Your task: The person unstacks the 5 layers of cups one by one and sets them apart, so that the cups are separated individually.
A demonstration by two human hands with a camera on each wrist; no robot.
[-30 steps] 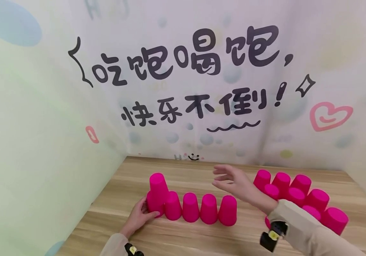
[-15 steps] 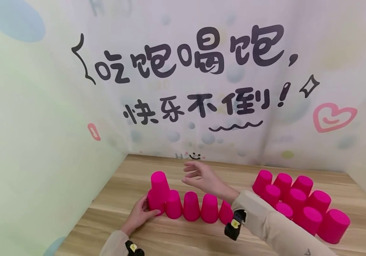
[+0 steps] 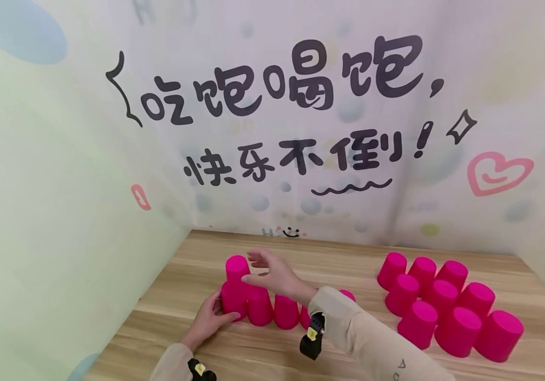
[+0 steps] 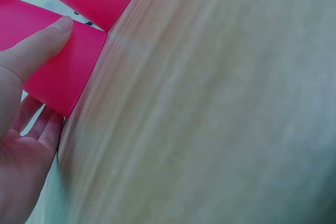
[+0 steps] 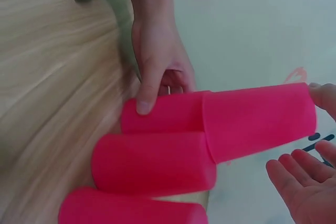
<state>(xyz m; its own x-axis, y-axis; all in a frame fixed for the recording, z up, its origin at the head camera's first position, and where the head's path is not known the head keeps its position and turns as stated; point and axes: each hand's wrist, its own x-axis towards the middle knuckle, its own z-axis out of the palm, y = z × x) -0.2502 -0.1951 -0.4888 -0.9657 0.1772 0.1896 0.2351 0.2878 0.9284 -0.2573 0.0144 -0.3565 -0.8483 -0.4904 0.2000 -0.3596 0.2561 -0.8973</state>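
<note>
My left hand [image 3: 206, 321] grips the leftmost pink cup [image 3: 233, 300] of a row of upside-down cups, its thumb in front. An upper pink cup [image 3: 236, 269] rests across the tops of the two leftmost cups. My right hand [image 3: 274, 276] is just right of that upper cup, fingers apart. In the right wrist view, the right thumb meets the rim of the base of the upper cup [image 5: 257, 121], while the right hand's fingers [image 5: 304, 182] stay spread beside it. The left wrist view shows the left thumb [image 4: 44, 45] on the leftmost cup [image 4: 68, 77].
Several more upside-down pink cups [image 3: 439, 296] stand grouped at the right of the wooden table [image 3: 158, 323]. The row's right part is partly covered by my right forearm [image 3: 372, 333]. Behind rises a printed backdrop [image 3: 262, 211] with black lettering.
My right hand has moved left from near the grouped cups to the upper cup. My left hand keeps its grip in the same place.
</note>
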